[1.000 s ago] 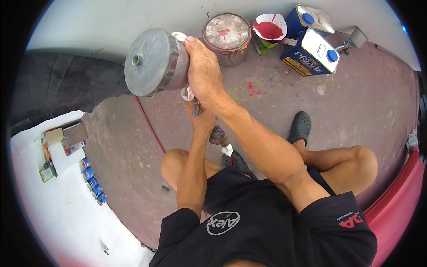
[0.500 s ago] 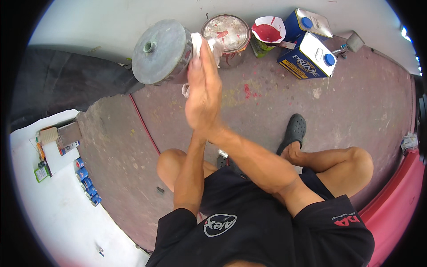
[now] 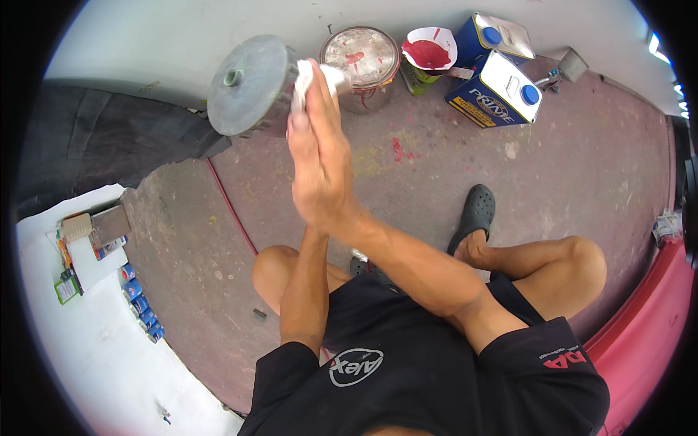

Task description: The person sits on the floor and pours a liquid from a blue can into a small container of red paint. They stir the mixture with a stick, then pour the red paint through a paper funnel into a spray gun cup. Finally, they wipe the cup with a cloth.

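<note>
My left hand (image 3: pixel 304 163) and right hand (image 3: pixel 336 156) are pressed palm to palm, fingers stretched out and pointing away from me. Between them is a crumpled white rag (image 3: pixel 303 81) that sticks out around the fingertips. Its exact shape is partly hidden by the hands. Just left of my fingertips stands a grey round metal container (image 3: pixel 251 87) with a short spout in its lid. On the right is a large paint can (image 3: pixel 361 57), its lid stained red. My hands look apart from both.
A green container (image 3: pixel 416 81) holds a white paper cup (image 3: pixel 430 52) with red paint. Two blue-and-white rectangular cans (image 3: pixel 494 91) stand to its right, beside a spray gun (image 3: pixel 567 69). A red hose (image 3: pixel 231 203) crosses the floor at left. Small blue cans (image 3: pixel 142 301) line the white surface.
My pressed hands and the rag have shifted slightly left in the picture, with the whole view shifting a little too. The rag shows more above the fingers.
</note>
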Demonstrator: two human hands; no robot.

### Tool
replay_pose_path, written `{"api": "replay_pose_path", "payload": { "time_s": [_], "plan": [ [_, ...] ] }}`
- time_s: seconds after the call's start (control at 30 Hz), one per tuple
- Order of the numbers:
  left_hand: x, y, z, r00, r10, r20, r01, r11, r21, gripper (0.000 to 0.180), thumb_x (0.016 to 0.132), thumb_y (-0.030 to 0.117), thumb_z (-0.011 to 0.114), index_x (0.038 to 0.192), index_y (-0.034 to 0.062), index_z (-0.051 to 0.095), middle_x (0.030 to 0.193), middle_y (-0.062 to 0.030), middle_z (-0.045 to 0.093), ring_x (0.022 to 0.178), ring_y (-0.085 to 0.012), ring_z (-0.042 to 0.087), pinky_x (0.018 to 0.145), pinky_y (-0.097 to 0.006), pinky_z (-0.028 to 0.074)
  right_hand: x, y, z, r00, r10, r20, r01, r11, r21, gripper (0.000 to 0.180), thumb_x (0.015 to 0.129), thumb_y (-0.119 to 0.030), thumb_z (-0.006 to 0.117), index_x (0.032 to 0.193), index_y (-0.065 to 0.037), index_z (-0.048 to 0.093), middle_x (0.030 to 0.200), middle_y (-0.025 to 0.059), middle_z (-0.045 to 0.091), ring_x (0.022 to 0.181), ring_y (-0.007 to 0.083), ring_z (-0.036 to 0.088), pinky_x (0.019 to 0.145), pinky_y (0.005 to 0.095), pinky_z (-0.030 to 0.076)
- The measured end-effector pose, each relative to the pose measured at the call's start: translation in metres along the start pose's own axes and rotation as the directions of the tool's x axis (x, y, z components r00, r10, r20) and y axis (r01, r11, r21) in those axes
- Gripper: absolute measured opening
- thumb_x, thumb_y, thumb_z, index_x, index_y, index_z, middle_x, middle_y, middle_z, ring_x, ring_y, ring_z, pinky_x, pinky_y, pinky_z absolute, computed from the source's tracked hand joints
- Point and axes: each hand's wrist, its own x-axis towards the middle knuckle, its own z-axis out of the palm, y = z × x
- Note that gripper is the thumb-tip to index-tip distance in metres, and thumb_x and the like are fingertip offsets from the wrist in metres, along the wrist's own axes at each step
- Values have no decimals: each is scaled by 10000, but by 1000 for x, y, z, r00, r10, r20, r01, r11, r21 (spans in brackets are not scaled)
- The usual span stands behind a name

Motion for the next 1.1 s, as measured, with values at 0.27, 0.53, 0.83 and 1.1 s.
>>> {"api": "replay_pose_path", "payload": {
  "time_s": [0.27, 0.53, 0.83, 1.1],
  "plan": [
    [-10, -14, -2, 999, -13, -29, 11, 997, -82, 404, 1053, 196, 703, 1386, -15, 617, 1332, -94, 713, 1194, -182, 682, 1005, -376, 533, 18, 13, -6, 832, 544, 107, -553, 800, 232, 471, 1165, -303, 436, 1422, 47, 619, 1038, 120, 692, 904, 164, 634, 840, 341, 515],
    [2, 5, -12, 924, -361, -128, 326, 916, -233, 288, 1051, 79, 652, 1327, -2, 639, 1054, -49, 679, 872, -123, 646, 710, -291, 520, -19, 30, -38, 835, 548, -55, -452, 740, 498, 313, 1108, -11, 547, 1405, 1, 646, 1142, 73, 753, 911, 87, 702, 787, 256, 570],
    [19, 56, -14, 881, -461, -109, 395, 842, -368, 308, 970, -35, 518, 1248, -41, 652, 795, -6, 536, 640, -64, 510, 484, -226, 422, -15, 254, -256, 432, 637, -638, -796, 602, 63, 357, 1084, -294, 567, 1236, 21, 641, 953, 82, 660, 681, 150, 539, 554, 363, 423],
    [8, 78, -20, 874, -458, -163, 364, 838, -406, 309, 969, -34, 534, 1259, -18, 641, 727, -13, 535, 577, -53, 468, 479, -213, 391, 18, 246, -271, 572, 651, -498, -810, 545, -218, 621, 1088, -431, 545, 1541, -9, 514, 1375, 325, 616, 1180, 421, 646, 994, 500, 494]
  ]
}}
